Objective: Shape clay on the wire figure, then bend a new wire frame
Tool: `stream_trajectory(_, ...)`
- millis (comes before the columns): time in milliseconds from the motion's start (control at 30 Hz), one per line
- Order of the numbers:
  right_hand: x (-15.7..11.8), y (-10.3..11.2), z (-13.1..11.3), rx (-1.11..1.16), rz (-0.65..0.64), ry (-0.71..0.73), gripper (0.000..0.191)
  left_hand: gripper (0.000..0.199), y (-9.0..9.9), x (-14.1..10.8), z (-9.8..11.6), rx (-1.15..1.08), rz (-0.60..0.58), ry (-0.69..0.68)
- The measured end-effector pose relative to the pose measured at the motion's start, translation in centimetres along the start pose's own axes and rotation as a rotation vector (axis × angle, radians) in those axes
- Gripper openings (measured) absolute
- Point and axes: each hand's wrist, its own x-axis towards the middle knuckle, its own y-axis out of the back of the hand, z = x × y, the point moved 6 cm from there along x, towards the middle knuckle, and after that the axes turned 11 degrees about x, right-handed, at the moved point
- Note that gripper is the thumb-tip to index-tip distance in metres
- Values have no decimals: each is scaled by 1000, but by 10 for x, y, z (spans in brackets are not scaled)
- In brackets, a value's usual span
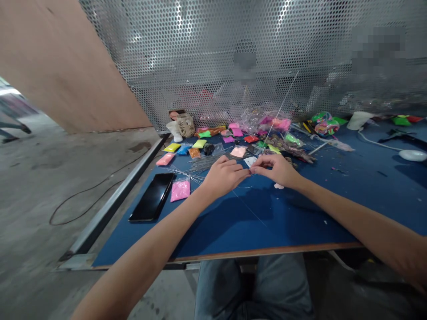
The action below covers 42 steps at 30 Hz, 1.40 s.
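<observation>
My left hand [223, 177] and my right hand [277, 170] meet fingertip to fingertip just above the blue table. Both are closed in a pinch; whatever small thing sits between the fingertips is too small to make out. A thin wire [248, 207] runs from under my left hand toward the table's front edge. Behind the fingers lies a small white piece [250, 161]. Below my right hand is a pale scalloped piece [279, 186]. A bundle of thin wires [203, 165] spreads behind and left of my left hand.
A black phone [152, 198] lies at the table's left, beside a pink packet [180, 190]. Several coloured packets [199, 143], a woven ball [185, 125] and a brown branch-like piece [293, 149] line the back. A perforated metal panel [213, 58] stands behind; a white mouse-shaped object [412, 155] sits right.
</observation>
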Motion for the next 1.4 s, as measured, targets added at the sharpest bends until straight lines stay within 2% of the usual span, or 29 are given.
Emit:
stream_trajectory(367,0,-4,14,159,-56,-92,23,34,-6,-2,-2,-144,-89,63)
stream_trajectory(500,0,-5,15,221,-50,-116,25,33,-7,-5,-9,-227,-61,147)
stream_trajectory(600,1,-4,14,199,-38,-100,26,33,-7,-7,-15,-197,-58,217)
stream_trajectory(700,1,-4,13,201,-29,-88,28,32,-4,-6,-17,-154,-57,232)
stream_trajectory(767,1,-4,15,208,-27,-90,29,30,0,-5,-16,-124,-28,207)
stream_trajectory(933,1,-7,20,176,-60,-109,27,25,5,-2,-10,-44,28,44)
stream_trajectory(1033,0,-9,22,185,-45,-102,28,26,3,-2,-10,-21,55,19)
stream_trajectory(1233,-2,-9,30,463,49,-236,43,19,7,-4,-14,16,162,8)
stream_trajectory(1400,-3,-9,28,525,60,-277,43,16,16,-7,-13,41,240,-70)
